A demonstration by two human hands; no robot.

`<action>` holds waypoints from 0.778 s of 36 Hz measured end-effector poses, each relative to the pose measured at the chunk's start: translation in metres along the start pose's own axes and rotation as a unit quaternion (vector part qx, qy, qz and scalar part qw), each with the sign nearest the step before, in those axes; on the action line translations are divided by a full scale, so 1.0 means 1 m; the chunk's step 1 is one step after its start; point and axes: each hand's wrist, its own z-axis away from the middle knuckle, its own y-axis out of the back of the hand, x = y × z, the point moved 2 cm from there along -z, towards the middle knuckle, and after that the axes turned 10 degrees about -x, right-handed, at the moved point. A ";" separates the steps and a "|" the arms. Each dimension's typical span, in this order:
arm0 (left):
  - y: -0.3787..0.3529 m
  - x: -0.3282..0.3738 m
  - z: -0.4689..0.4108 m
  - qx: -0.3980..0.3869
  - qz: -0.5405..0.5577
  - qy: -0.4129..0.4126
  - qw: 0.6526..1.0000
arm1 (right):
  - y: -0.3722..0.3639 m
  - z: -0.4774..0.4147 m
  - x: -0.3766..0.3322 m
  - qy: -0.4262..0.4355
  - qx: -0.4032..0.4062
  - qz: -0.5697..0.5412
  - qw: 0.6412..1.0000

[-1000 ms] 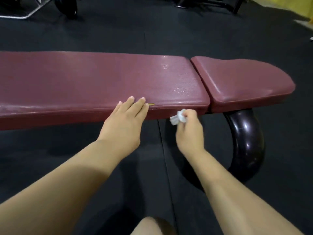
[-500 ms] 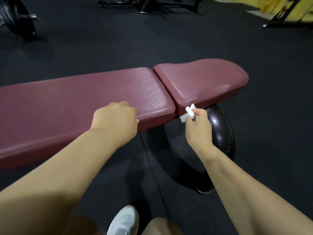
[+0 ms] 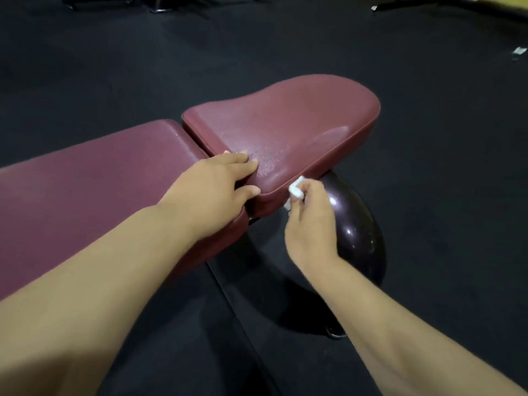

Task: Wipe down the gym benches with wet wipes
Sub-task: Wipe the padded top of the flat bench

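Note:
A maroon padded gym bench [image 3: 94,178] runs in from the left, with a separate seat pad [image 3: 288,124] at its right end. My left hand [image 3: 217,190] rests across the gap between the two pads, fingers straight on top of the seat pad and thumb at its near corner. My right hand [image 3: 311,221] pinches a crumpled white wet wipe [image 3: 295,189] against the seat pad's near side edge, just below the rim. The seat pad's top shows a damp sheen.
A glossy dark curved frame leg [image 3: 357,232] stands under the seat pad, right behind my right hand. Black rubber flooring [image 3: 428,167] surrounds the bench. Dark equipment frames [image 3: 160,4] stand far back, and a small white scrap [image 3: 518,50] lies at the far right.
The view has swung right along the bench. My left hand moved from the long pad's edge onto the seat pad, and my right hand carried the wipe along the seat pad's side edge.

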 end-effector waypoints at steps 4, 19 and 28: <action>-0.002 -0.003 0.000 0.025 0.020 0.001 0.999 | -0.020 0.033 -0.010 0.115 -0.102 0.030 0.988; 0.025 0.004 -0.029 0.028 -0.025 0.023 0.999 | 0.062 -0.081 0.007 -0.184 0.116 -0.039 0.975; 0.024 0.015 -0.073 -0.076 -0.002 -0.008 0.997 | 0.037 -0.043 -0.012 -0.247 0.008 -0.046 0.968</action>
